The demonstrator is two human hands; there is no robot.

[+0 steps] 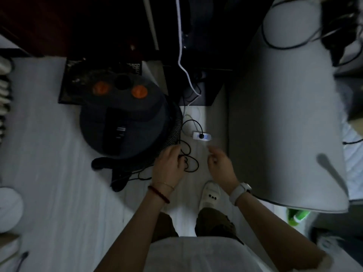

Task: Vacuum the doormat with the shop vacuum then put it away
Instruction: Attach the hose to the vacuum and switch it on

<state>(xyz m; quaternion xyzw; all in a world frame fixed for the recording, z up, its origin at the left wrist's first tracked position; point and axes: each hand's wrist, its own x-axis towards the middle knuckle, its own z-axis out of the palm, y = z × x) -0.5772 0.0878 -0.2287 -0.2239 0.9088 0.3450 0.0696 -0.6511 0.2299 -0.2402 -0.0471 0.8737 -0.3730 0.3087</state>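
Pale wood-look flooring [49,154] fills the dim frame beneath a person standing over a shop vacuum, seen from a head-worn camera. To the right of both hands rises a large grey padded surface [284,124], its far end cut off by the frame and strewn with dark cables too blurred to trace. Ahead and left of the left hand sits the shop vacuum [125,118], a dark round drum with two orange knobs on top; its ribbed hose [173,132] curves along the drum's right side, and where it ends is lost in shadow. Beyond the vacuum lies a dark doormat [76,81], largely covered by the drum and running into black furniture whose detail cannot be made out. The left hand [170,165], a red bead bracelet at the wrist, curls its fingers around loops of the black power cord [191,163] just beside the drum. The right hand [220,165], a pale watch on its wrist, hangs apart from the left with fingers loosely bent; motion blur hides whether the fingertips pinch anything. Just ahead of the right hand a white power strip [202,136] lies on the floor with a black plug seated in it. A white shoe [210,193] shows below the right wrist.
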